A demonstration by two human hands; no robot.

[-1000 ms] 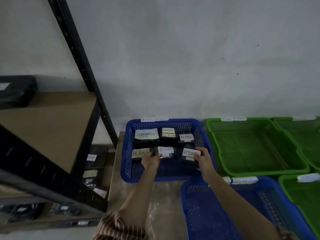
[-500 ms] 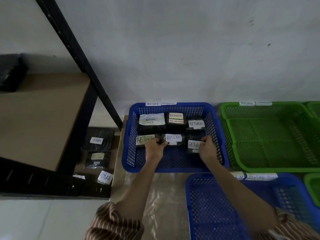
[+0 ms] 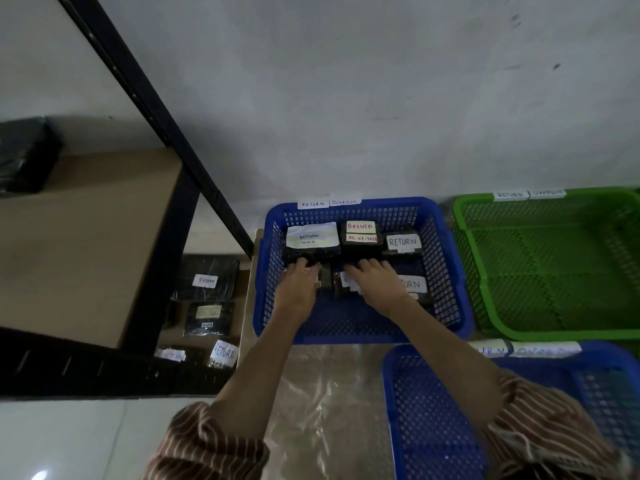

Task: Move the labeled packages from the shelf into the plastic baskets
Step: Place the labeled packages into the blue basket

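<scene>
Labeled packages [image 3: 360, 237]: black, white "RETURN" tags, lying in two rows inside the far blue basket [image 3: 446, 271]. Left hand [image 3: 299, 284] rests on the front-left package, fingers curled over its far edge, apparently gripping. Right hand [image 3: 375, 280] lies flat, fingers extended, on the front-middle package. More labeled packages [image 3: 207, 282] on the lower shelf, left.

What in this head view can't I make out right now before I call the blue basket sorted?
- Front-row packages in the blue basket: left hand and right hand cover most labels; only "URN" shows.
- Grip: whether the fingers hold or just press the packages.
- Date lines on the back-row white labels: too small.
- Lower shelf: frame hides part of its packages.
- Near blue basket: cut off by the frame edge, sleeve over it.
</scene>
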